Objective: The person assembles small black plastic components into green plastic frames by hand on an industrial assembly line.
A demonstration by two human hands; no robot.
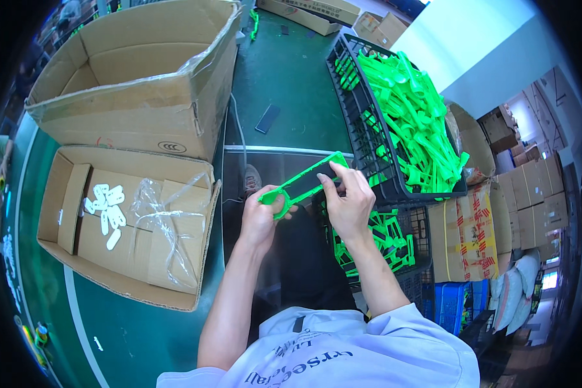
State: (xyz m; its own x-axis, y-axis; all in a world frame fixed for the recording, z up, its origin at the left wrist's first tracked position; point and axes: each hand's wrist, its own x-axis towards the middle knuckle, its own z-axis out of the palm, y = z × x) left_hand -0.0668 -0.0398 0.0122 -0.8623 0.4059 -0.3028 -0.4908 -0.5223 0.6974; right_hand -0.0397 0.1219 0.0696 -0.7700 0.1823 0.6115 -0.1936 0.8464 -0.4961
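A bright green plastic housing (333,158) with a ring-shaped end slants across in front of me, over my lap. A dark flat rectangular insert (302,185) lies in its long recess. My left hand (257,220) is closed round the ring end, its thumb on the ring. My right hand (350,205) grips the far end, with thumb and fingertips at the dark insert; the fingers' undersides are hidden. To the right of my right hand, a black crate (361,107) is heaped with green plastic parts (410,110).
Below it, another crate holds green frames (394,244). On the green table at left are a shallow carton (126,294) with white pieces (110,207) and clear plastic, and a tall open carton (142,107). A dark rectangular piece (267,119) and a cable (238,123) lie ahead.
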